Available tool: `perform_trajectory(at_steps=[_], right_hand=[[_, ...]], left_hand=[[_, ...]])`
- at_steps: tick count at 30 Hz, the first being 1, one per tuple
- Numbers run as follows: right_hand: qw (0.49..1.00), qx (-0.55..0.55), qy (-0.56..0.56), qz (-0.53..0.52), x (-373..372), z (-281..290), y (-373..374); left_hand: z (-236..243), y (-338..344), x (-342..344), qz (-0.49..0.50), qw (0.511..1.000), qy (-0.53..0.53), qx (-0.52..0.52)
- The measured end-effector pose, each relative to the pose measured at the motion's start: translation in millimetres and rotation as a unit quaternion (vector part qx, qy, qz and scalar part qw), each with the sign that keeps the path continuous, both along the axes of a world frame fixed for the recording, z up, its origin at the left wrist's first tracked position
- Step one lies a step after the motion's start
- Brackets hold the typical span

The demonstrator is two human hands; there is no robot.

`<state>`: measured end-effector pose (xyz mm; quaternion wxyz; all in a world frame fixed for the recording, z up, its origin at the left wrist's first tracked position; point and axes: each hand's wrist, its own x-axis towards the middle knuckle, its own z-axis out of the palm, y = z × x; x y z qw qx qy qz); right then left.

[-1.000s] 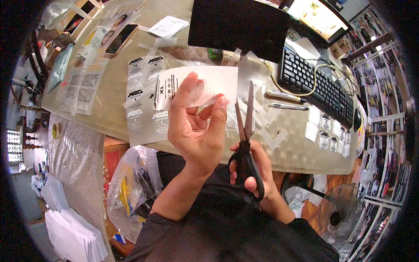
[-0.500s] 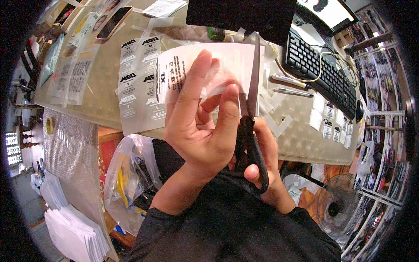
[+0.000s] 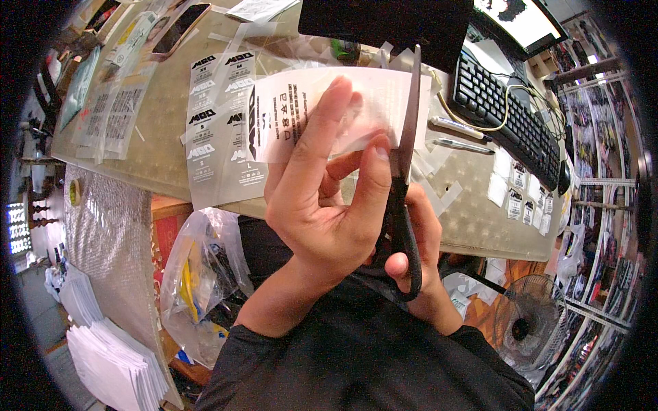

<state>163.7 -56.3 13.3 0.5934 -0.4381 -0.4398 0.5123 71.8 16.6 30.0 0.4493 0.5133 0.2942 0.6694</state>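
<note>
The left forearm (image 3: 279, 301) slants up to the left hand (image 3: 329, 212), whose thumb (image 3: 373, 181) and one long finger (image 3: 321, 133) point upward with others curled between, while the right hand (image 3: 428, 272) sits lower, just rightward, fingers (image 3: 422, 205) bent and thumb crooked inward.

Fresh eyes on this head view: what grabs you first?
Black scissors in the right hand, mid-frame, their blades overlapping the right end of the white printed sheet that the left hand holds. Then the black keyboard slanting across the upper right, and the white stack at lower left.
</note>
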Motion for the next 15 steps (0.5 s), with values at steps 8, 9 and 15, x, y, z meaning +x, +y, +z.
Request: perform_trajectory(at_steps=[8, 9, 15], right_hand=[[1.000, -0.006, 0.003, -0.004, -2.0, -1.7, -2.8], [1.000, -0.006, 0.002, -0.004, -1.8, -2.1, -2.9], [1.000, -0.011, 0.005, -0.006, -0.7, -5.1, -4.5]], left_hand=[[-3.9, 4.1, 3.4, 0.015, 0.999, -0.025, 0.028], [-3.6, 4.0, 3.5, 0.015, 0.999, -0.025, 0.026], [-2.1, 4.4, 3.7, 0.011, 1.000, -0.022, 0.018]])
